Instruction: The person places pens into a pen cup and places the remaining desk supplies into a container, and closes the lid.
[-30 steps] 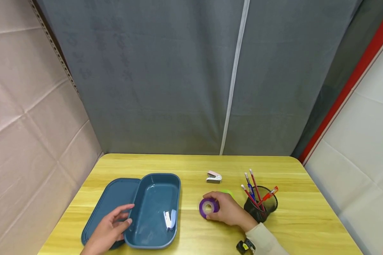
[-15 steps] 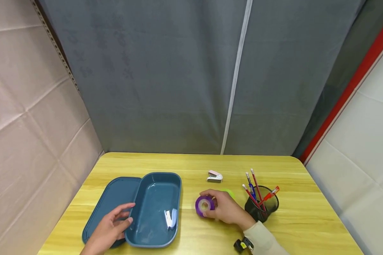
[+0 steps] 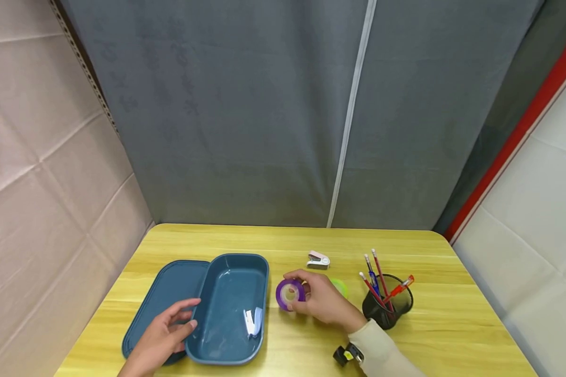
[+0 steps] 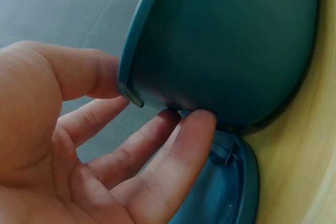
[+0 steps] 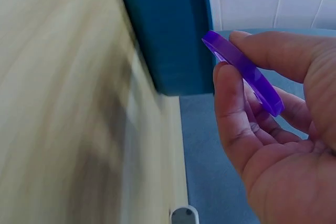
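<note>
The left hand (image 3: 162, 335) holds the near-left edge of a dark blue plastic box (image 3: 226, 283). In the left wrist view, its thumb meets the rim while the fingers lie against the outer wall. A blue-and-white mini stapler (image 3: 252, 321) lies inside the box at the right. Above the table, just right of the box, my right hand (image 3: 323, 301) pinches a roll of purple tape (image 3: 283, 295) between thumb and fingers. The right wrist view shows the purple tape roll (image 5: 247, 74) edge-on, near the box's side wall (image 5: 173, 35).
Partly under the box lies its blue lid (image 3: 170, 293). A pink-and-white mini stapler (image 3: 318, 260) sits farther back on the wooden table (image 3: 217, 238). Something bright green (image 3: 339, 287) shows behind the right hand. A black mesh pen cup (image 3: 388, 314) with pencils and pens stands right.
The right hand has carried the purple tape leftward and slightly up, toward the box. More of the green thing shows behind it. The left hand stays at the box edge.
</note>
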Tool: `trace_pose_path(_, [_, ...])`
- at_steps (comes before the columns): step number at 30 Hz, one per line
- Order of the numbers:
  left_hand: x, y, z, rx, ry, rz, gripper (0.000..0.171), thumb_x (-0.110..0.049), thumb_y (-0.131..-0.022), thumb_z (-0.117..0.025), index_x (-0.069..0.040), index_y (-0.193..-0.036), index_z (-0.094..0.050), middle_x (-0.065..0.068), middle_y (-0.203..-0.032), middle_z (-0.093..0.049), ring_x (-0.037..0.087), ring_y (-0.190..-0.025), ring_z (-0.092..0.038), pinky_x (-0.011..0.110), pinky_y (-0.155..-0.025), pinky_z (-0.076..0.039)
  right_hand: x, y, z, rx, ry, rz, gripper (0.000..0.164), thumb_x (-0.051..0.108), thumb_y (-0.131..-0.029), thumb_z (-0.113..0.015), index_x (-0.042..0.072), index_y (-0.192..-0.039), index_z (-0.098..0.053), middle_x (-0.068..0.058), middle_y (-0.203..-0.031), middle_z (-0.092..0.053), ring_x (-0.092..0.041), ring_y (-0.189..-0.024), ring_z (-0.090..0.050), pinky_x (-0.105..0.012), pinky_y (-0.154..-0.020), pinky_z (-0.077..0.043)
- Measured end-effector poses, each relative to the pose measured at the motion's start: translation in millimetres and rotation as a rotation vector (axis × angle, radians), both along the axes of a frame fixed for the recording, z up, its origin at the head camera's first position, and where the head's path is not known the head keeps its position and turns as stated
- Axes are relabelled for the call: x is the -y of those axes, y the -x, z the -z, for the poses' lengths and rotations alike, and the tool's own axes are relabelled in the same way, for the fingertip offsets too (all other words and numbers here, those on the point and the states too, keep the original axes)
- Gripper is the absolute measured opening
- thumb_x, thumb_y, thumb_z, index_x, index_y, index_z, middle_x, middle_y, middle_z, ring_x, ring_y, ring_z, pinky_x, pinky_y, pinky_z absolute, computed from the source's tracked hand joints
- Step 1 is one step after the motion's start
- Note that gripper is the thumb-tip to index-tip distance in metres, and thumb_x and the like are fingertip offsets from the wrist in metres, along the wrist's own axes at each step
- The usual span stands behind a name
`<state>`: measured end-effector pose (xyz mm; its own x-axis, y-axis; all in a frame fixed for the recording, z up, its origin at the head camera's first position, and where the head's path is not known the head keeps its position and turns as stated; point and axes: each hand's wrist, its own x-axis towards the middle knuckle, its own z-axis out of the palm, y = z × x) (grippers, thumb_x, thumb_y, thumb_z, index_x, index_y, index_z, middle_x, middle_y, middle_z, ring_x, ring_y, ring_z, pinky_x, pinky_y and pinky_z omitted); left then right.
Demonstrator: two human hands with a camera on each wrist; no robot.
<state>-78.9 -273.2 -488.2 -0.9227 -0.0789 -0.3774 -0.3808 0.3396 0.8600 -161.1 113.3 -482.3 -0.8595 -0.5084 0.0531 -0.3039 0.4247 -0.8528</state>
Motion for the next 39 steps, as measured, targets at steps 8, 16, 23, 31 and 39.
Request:
trace_pose_path(8, [0, -0.6, -1.5, -0.006, 0.000, 0.005, 0.056, -0.024, -0.098, -0.076, -0.020, -0.151, -0.058, 0.023, -0.147, -0.058, 0.034, -0.122, -0.067, 0.047, -0.077, -0.063, 19, 5.3, -8.0, -0.009, 0.064, -0.001, 0.056, 0.019, -0.087, -0.088, 0.013, -0.138, -0.065, -0.004, -0.126, -0.072, -0.015, -0.100, -0.070, -0.025, -0.088, -0.059])
trace_pose_path(16, [0, -0.5, 0.2, -0.009, -0.014, 0.004, 0.056, -0.024, -0.098, -0.076, -0.019, -0.151, -0.057, 0.025, -0.148, -0.056, 0.036, -0.125, -0.066, 0.047, -0.078, -0.063, 39, 9.3, -17.1, 0.039, 0.085, -0.017, 0.058, 0.019, -0.089, -0.086, 0.014, -0.142, -0.064, -0.004, -0.127, -0.072, -0.016, -0.104, -0.071, -0.023, -0.087, -0.060])
trace_pose_path(23, [0, -0.6, 0.2, -0.016, -0.022, 0.009, 0.056, -0.022, -0.100, -0.074, -0.017, -0.153, -0.055, 0.026, -0.149, -0.055, 0.037, -0.126, -0.065, 0.049, -0.079, -0.064, 61, 16.0, -18.8, 0.075, 0.083, -0.031, 0.057, 0.021, -0.090, -0.087, 0.019, -0.142, -0.064, 0.000, -0.126, -0.071, -0.012, -0.100, -0.069, -0.022, -0.083, -0.061])
trace_pose_path(31, [-1, 0.1, 0.5, -0.018, -0.013, -0.001, 0.055, -0.021, -0.100, -0.074, -0.017, -0.152, -0.056, 0.023, -0.144, -0.058, 0.033, -0.121, -0.067, 0.048, -0.078, -0.064, 88, 25.5, -20.2, 0.002, 0.061, -0.100, 0.055, 0.017, -0.089, -0.086, 0.014, -0.140, -0.065, 0.001, -0.116, -0.072, -0.006, -0.088, -0.064, -0.020, -0.074, -0.058])
trace_pose_path(39, [-3, -0.3, 0.0, 0.001, 0.002, -0.021, 0.056, -0.025, -0.097, -0.078, -0.018, -0.149, -0.059, 0.024, -0.145, -0.059, 0.037, -0.125, -0.065, 0.049, -0.078, -0.064, 111, 30.3, -19.6, -0.032, -0.003, -0.130, 0.053, 0.017, -0.090, -0.085, 0.016, -0.139, -0.066, 0.003, -0.109, -0.069, -0.004, -0.075, -0.059, -0.020, -0.067, -0.057])
